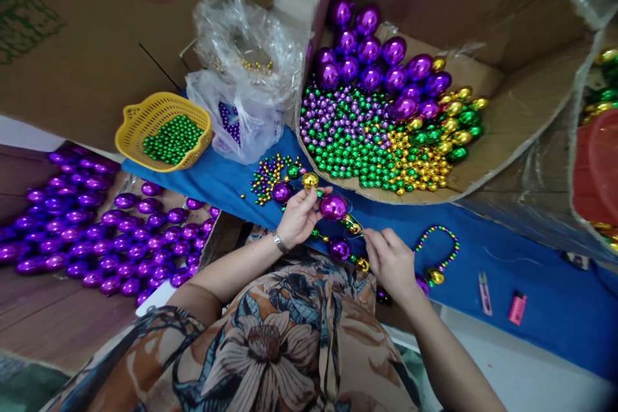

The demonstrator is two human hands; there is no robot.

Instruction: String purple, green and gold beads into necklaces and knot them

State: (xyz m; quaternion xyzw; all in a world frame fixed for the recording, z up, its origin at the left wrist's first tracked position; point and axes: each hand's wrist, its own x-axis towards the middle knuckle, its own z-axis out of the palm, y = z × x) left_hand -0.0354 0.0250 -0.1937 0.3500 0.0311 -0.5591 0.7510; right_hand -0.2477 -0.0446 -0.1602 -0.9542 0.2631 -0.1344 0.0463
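Note:
A strand of shiny beads hangs between my hands, with a large purple ball (333,207), smaller gold and green beads and a gold ball (309,180). My left hand (300,217) is closed on the strand just left of the purple ball, thumb against fingers. Thumb and forefinger of my right hand (390,261) pinch a fine thread beside the gold beads (352,225). Another purple ball (339,248) hangs lower between the hands. A beaded loop (440,241) with a gold ball lies on the blue cloth right of my right hand.
A cut-open cardboard box (521,103) holds sorted purple, green and gold beads. Around it are a yellow basket (126,135) of green beads, plastic bags (263,129), loose small beads (268,175), thread snips (485,294) and a pink lighter (517,308). Purple ovals (140,232) fill the left box.

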